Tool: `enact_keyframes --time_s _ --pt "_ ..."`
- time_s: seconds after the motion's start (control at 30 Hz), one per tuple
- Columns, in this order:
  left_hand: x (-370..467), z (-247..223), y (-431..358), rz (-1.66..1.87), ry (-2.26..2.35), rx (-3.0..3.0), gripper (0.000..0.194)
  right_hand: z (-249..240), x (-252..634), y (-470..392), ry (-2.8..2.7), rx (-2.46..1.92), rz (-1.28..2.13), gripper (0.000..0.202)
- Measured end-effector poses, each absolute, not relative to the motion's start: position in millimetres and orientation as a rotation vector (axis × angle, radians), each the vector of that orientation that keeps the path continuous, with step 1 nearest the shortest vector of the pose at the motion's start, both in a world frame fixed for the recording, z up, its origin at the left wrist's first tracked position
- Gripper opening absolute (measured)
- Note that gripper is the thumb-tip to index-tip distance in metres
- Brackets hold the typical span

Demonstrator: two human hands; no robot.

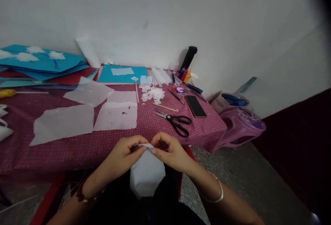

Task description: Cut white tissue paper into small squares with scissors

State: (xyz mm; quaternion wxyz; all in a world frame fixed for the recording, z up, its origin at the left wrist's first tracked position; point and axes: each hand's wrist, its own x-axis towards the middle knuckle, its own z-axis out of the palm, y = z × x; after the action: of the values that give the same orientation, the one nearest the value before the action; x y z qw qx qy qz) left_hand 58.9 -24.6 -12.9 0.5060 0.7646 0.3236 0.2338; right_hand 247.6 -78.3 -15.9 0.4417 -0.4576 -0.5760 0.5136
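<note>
A sheet of thin white paper [147, 175] hangs over my lap, just below the table's front edge. Its top edge is pinched between thumb and fingers of my left hand [129, 152], and my right hand [172, 150] pinches the same edge close beside it. The edge looks folded over between the two thumbs. Beyond my hands lie black-handled scissors [174, 119], blades partly apart. Small cut white paper pieces [153, 93] are heaped further back, beside a thin white strip [137, 91].
White sheets [64, 121] cover the table's left part. Coloured paper [41, 62] is stacked at far left; a blue sheet [106, 75] lies at the back. A phone [196, 106], a pencil [165, 107] and paint bottles [184, 75] are on the right. A pink stool [240, 125] stands beyond the table.
</note>
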Motion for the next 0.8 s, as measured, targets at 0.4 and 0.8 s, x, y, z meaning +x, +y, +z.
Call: enact_keyframes --time_s 0.4,0.8 --pt "59 -14 -31 0.577 0.809 1.907 0.026 -25 238 -78 -1.351 -1.080 1.259 0.021" --pt "60 -20 -32 0.551 0.825 1.928 0.027 -29 236 -79 -1.339 -1.115 1.287 0.009"
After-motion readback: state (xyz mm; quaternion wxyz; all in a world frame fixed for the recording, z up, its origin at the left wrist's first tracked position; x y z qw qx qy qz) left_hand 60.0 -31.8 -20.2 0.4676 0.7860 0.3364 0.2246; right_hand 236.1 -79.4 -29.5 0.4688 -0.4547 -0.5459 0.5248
